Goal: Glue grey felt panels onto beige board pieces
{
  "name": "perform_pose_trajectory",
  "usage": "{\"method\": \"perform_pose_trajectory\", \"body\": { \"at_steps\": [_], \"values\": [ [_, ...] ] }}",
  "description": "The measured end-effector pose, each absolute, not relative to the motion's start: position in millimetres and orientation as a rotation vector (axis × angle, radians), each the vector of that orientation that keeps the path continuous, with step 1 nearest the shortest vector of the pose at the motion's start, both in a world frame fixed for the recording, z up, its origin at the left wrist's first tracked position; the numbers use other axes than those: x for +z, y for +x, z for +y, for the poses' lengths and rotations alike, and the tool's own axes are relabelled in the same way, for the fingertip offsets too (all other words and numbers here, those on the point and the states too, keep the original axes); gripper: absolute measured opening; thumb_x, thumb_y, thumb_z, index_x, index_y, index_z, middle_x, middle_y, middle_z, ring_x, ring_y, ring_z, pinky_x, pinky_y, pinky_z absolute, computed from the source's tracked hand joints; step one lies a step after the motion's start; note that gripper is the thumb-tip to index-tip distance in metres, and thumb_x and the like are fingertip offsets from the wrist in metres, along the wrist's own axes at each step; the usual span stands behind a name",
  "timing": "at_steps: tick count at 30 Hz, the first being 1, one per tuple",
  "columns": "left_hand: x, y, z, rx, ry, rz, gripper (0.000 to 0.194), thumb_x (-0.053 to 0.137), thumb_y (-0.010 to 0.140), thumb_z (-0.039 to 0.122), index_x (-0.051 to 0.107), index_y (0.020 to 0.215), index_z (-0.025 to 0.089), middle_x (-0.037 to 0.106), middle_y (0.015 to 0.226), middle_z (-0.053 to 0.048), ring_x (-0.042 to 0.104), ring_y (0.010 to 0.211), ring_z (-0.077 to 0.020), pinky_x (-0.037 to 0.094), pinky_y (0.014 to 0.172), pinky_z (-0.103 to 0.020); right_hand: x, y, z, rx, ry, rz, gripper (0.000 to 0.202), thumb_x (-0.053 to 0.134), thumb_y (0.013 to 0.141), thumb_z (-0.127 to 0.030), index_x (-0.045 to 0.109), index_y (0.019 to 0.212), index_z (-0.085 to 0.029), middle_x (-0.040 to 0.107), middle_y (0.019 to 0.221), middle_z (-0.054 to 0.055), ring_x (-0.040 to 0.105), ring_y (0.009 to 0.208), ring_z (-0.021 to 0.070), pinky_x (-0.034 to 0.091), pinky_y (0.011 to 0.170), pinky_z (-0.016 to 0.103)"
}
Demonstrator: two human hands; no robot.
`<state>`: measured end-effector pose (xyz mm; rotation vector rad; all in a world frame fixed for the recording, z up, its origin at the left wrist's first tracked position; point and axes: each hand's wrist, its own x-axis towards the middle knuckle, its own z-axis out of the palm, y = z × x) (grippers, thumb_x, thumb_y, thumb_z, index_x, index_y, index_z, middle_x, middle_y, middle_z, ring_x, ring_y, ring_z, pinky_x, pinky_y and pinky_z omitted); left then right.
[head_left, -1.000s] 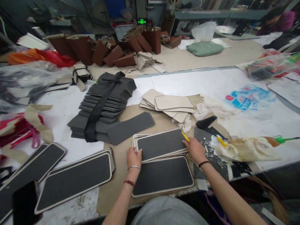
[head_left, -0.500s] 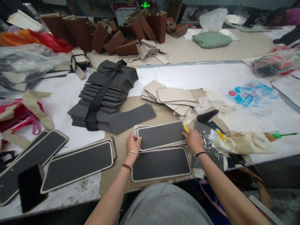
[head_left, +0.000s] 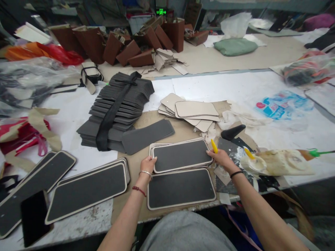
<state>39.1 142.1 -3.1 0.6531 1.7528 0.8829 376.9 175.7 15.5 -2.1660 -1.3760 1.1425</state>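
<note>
A dark panel with a beige border (head_left: 183,155) tops a small stack in front of me. My left hand (head_left: 148,164) pinches its left edge, thumb on top. At its right edge is my right hand (head_left: 221,157), its fingers closed on the panel's corner and on a yellow-handled tool (head_left: 214,145) that points upward. A second bordered panel (head_left: 181,189) lies flat just below, nearer to me. Behind the stack are loose dark grey pieces (head_left: 148,136) and a pile of beige pieces (head_left: 196,108).
A strapped bundle of grey pieces (head_left: 120,104) stands behind left. More bordered panels (head_left: 87,191) and a phone (head_left: 34,218) lie left. At right are a glue container (head_left: 285,162), a black-handled tool (head_left: 232,132) and plastic bags. Brown boxes (head_left: 174,35) stand at the back.
The top panel has shifted slightly and lies more squarely over its stack. The yellow handle has tilted more upright, and my right hand has moved a little right, uncovering a small beige scrap.
</note>
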Motion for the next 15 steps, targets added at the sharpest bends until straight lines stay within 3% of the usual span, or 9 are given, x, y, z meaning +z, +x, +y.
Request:
{"method": "perform_pose_trajectory", "body": {
  "at_steps": [6, 15],
  "values": [
    [-6.5, 35.4, 141.9, 0.871, 0.616, 1.728, 0.033, 0.067, 0.049, 0.045, 0.057, 0.056, 0.015, 0.055, 0.046, 0.002, 0.053, 0.049, -0.0137, 0.042, 0.048, -0.025, 19.3, 372.3, 170.2, 1.237, -2.109, -1.202, 0.031, 0.061, 0.058, -0.046, 0.048, 0.06, -0.017, 0.038, 0.044, -0.007, 0.036, 0.043, 0.0071, 0.029, 0.045, 0.022],
    [1.3, 36.1, 141.6, 0.887, 0.586, 1.711, 0.035, 0.068, 0.049, 0.045, 0.059, 0.061, 0.014, 0.057, 0.049, 0.001, 0.055, 0.049, -0.0139, 0.044, 0.049, -0.026, 16.7, 371.7, 168.1, 1.12, -2.07, -1.235, 0.031, 0.061, 0.056, -0.046, 0.05, 0.058, -0.016, 0.046, 0.052, -0.005, 0.041, 0.051, 0.0087, 0.032, 0.051, 0.022]
  ]
}}
